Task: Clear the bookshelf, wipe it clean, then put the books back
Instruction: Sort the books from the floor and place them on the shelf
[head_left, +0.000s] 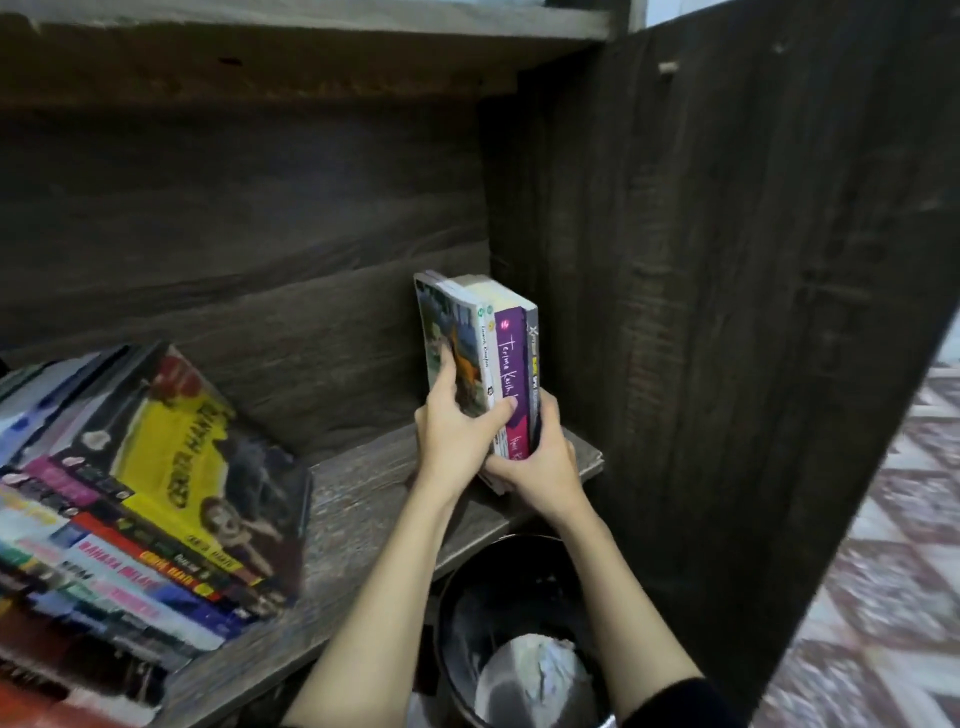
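Left hand (454, 431) and right hand (540, 457) clasp upright books (483, 353) between their fingers; one purple spine reads "Terima Kasih". Fingers hide the lower titles.

Left hand (451, 436): showing bare, with no ring, watch or glove.
Right hand (540, 462): showing bare likewise, nails cut short.
Forearms: showing uncovered from wrist to near the elbow.
Sleeve (680, 701): black fabric showing on the right arm only, ending near the elbow.
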